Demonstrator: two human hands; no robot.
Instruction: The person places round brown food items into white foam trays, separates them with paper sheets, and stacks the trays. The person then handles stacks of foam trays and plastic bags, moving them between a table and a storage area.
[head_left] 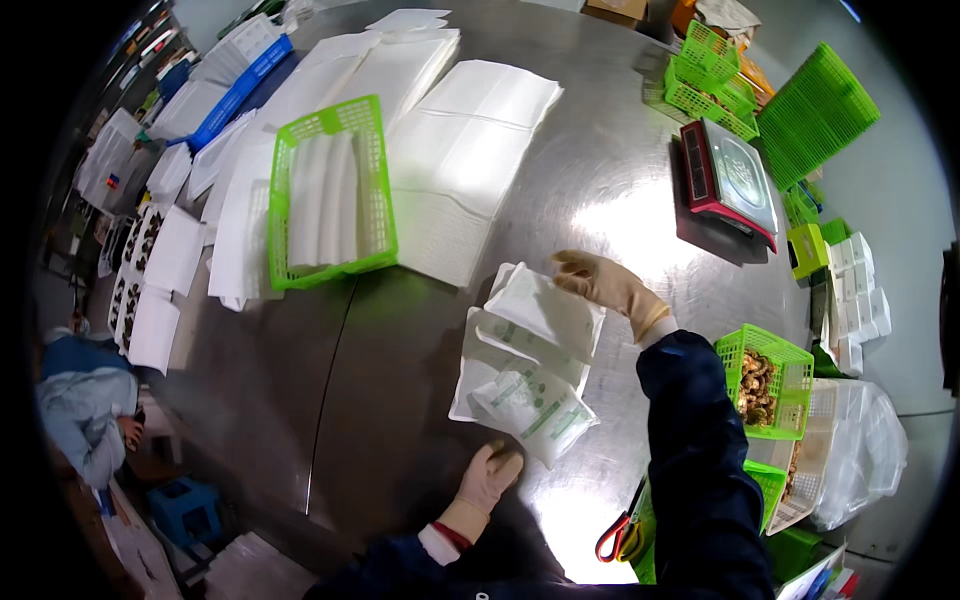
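Observation:
Several white soft packs [530, 350] with faint green printing lie overlapping on the steel table. My right hand [600, 285], in a beige glove, has its fingers curled on the upper edge of the top white pack. Just below the packs, my left hand [485, 475], also gloved, is half curled with its fingers together, with nothing visible in it. Red-and-yellow-handled scissors [615, 535] lie to the lower right, partly hidden by my right sleeve.
A green basket [380, 180] of white sheets rests on sheet stacks [470, 140]. A red scale [725, 180] and green baskets [710, 70] stand at the back right, baskets of brown items [760, 390] at the right. A co-worker [85, 405] is at the far left.

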